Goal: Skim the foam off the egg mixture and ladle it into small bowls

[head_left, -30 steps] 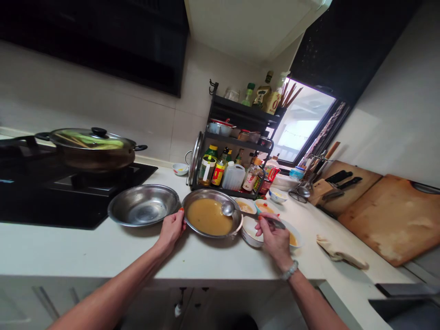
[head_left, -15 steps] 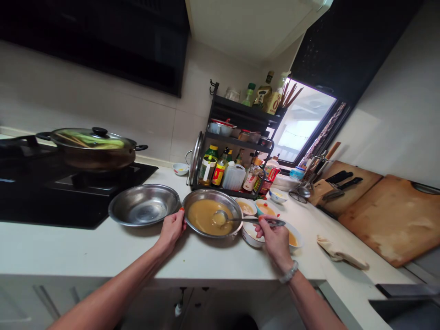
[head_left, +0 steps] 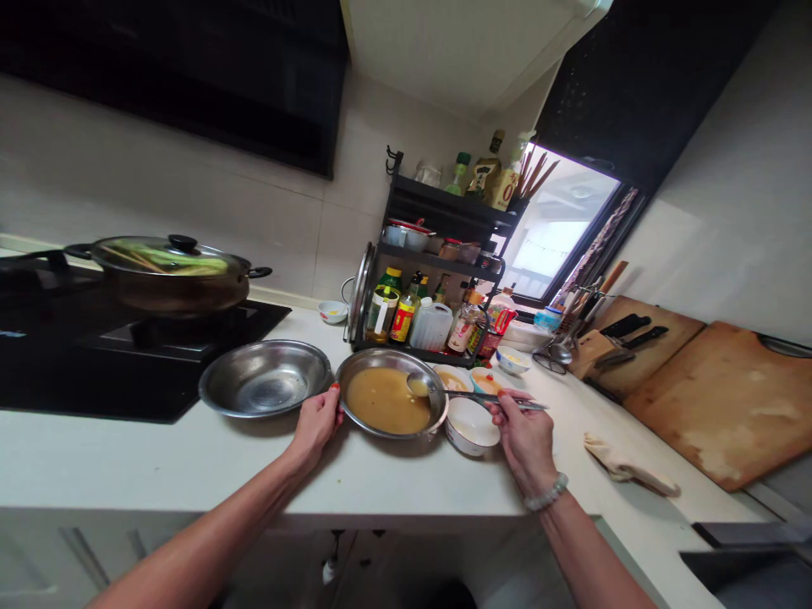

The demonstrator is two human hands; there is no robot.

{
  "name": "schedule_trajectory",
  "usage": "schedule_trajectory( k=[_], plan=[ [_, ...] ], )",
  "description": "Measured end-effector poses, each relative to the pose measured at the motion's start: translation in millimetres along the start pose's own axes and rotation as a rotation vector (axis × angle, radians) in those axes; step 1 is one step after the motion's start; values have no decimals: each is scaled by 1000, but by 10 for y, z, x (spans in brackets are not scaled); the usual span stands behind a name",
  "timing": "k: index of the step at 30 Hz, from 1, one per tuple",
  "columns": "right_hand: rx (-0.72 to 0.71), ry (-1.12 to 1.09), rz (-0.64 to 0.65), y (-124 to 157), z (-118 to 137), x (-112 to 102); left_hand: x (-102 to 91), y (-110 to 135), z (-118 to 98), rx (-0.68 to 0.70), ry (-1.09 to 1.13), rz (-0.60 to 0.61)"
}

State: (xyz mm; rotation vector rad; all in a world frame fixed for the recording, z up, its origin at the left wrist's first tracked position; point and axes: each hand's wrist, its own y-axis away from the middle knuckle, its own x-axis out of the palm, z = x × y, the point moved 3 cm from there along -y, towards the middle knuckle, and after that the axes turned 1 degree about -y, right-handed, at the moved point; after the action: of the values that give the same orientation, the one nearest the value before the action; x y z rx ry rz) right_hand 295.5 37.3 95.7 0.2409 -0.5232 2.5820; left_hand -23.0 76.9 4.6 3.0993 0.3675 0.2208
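Observation:
My left hand [head_left: 319,423] grips the left rim of a steel basin [head_left: 352,420] that holds a yellowish-brown liquid [head_left: 384,397]. In my right hand [head_left: 525,431] is the handle of a metal ladle [head_left: 417,386]; its bowl, with liquid in it, is at the right side of the basin, above the liquid. A white bowl [head_left: 473,427] stands between the basin and my right hand, with nothing seen in it. Behind it are two small bowls of orange-yellow liquid, one white bowl [head_left: 452,378] and one bluish bowl [head_left: 487,382].
A second steel basin [head_left: 266,381] stands to the left, beside the black stove [head_left: 127,372] with a lidded pan [head_left: 178,288]. At the back is a black rack [head_left: 444,254] with bottles. A cloth [head_left: 628,467], knife block [head_left: 589,355] and cutting boards [head_left: 716,397] are at right.
The ladle has risen out of the liquid and moved right and up to the basin's right side. My right hand has shifted right with it. My left hand stays on the rim.

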Motion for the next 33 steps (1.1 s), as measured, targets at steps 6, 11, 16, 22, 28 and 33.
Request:
schedule_trajectory(
  k=[6, 11, 16, 22, 28, 33],
  plan=[
    [-113, 36, -107, -278, 42, -150, 2, -5, 0, 13, -24, -6],
    [-168, 174, -206, -421, -26, -244, -1, -28, 36, 10, -15, 0],
    [-263, 413, -124, -345, -67, -248, -5, -26, 32, 13, -12, 10],
    [-546, 533, 65, -139, 36, -177, -6, -23, 31, 17, -17, 3],
    [-618, 472, 123, 57, 179, -41, 0, -19, 23, 12, -6, 10],
    [-402, 366, 200, 254, 160, 122, -5, -5, 7, 32, -18, 17]
  ],
)
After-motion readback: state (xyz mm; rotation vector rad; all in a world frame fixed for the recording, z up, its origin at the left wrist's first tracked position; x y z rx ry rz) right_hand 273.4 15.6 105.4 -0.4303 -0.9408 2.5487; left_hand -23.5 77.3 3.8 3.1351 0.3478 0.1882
